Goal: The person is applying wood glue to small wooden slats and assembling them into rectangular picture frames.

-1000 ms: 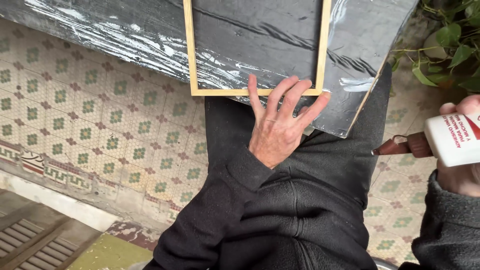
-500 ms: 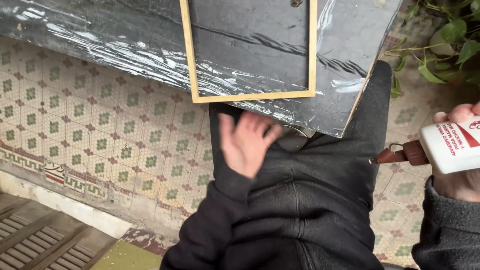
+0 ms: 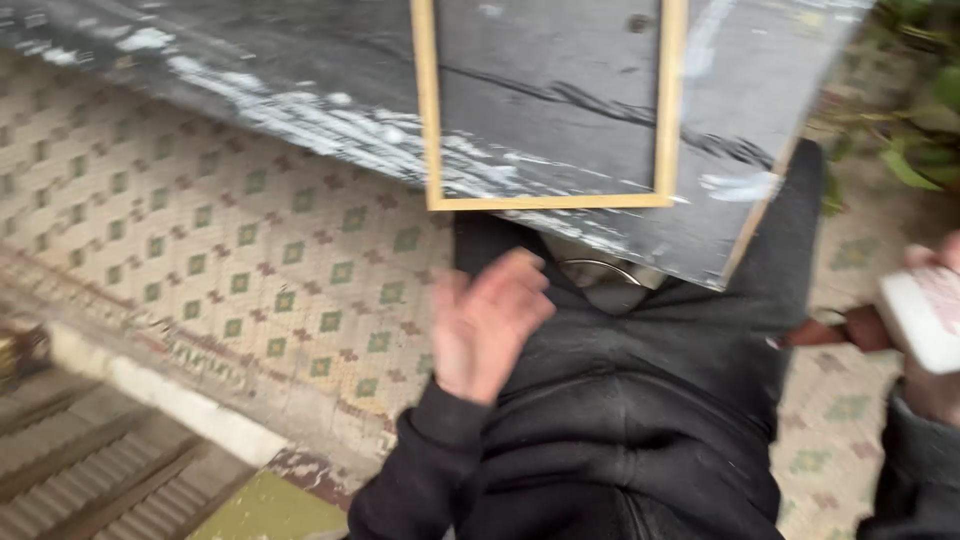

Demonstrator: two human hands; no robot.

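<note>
The thin wooden frame (image 3: 548, 150) is pale yellow-tan, its narrow strips meeting at square corners, and it lies flat on my dark bench (image 3: 300, 90), a black board streaked with white smears. Its bottom strip sits near the bench's front edge, just above my lap; the top of it runs out of view.

My left hand (image 3: 485, 325) hangs empty over my black clothing, below the frame and clear of it, fingers loosely spread and slightly curled (motion blur softens them, so I can't make out each finger).

My right hand (image 3: 935, 380) is mostly cut off at the right edge. It is wrapped around a white glue bottle (image 3: 925, 315) with a brown nozzle pointing left toward my lap; how tightly I hold it I can't tell.

Patterned floor tiles (image 3: 250, 260) with green diamonds spread out to the left. Green leaves (image 3: 915, 165) show blurred at the upper right.
</note>
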